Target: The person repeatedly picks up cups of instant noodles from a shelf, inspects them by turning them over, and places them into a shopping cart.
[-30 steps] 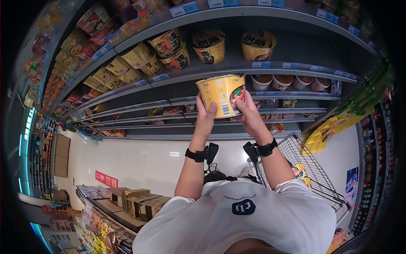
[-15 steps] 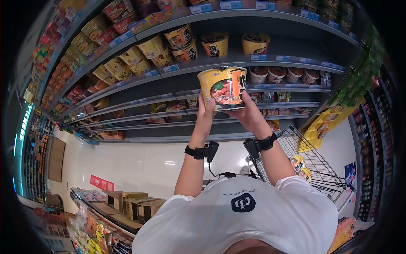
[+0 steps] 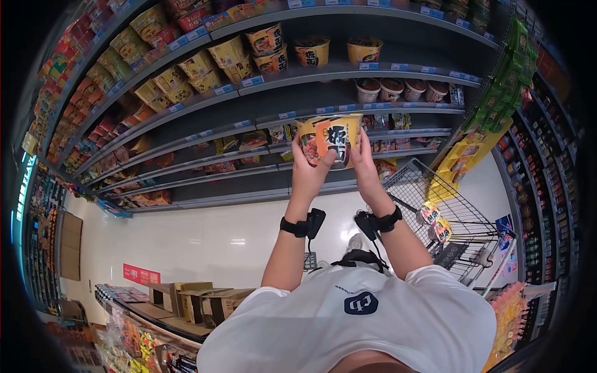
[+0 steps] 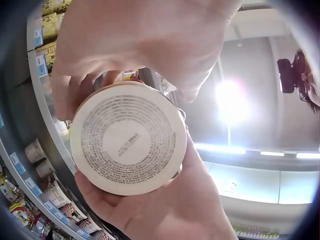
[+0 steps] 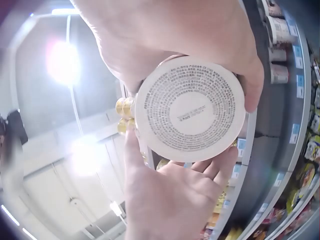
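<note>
I hold a yellow and orange instant noodle bowl (image 3: 329, 138) up in front of the shelves, with both hands around it. My left hand (image 3: 309, 163) grips its left side and my right hand (image 3: 362, 158) grips its right side. The side with large black characters faces me. In the left wrist view the bowl's white printed bottom (image 4: 127, 145) fills the middle, with my left hand (image 4: 150, 40) curled over it. The right wrist view shows the same round bottom (image 5: 190, 107) under my right hand (image 5: 175, 35).
Grey store shelves (image 3: 348, 71) carry more noodle bowls (image 3: 311, 51) and small cups (image 3: 392, 89). A wire shopping cart (image 3: 457, 208) stands at my right with a few yellow cups (image 3: 435, 222) inside. Cardboard boxes (image 3: 199, 301) sit on a low display behind me.
The bowl has been turned in my hands: first the barcode side showed, then the picture, now the large characters. It also sits lower against the shelves.
</note>
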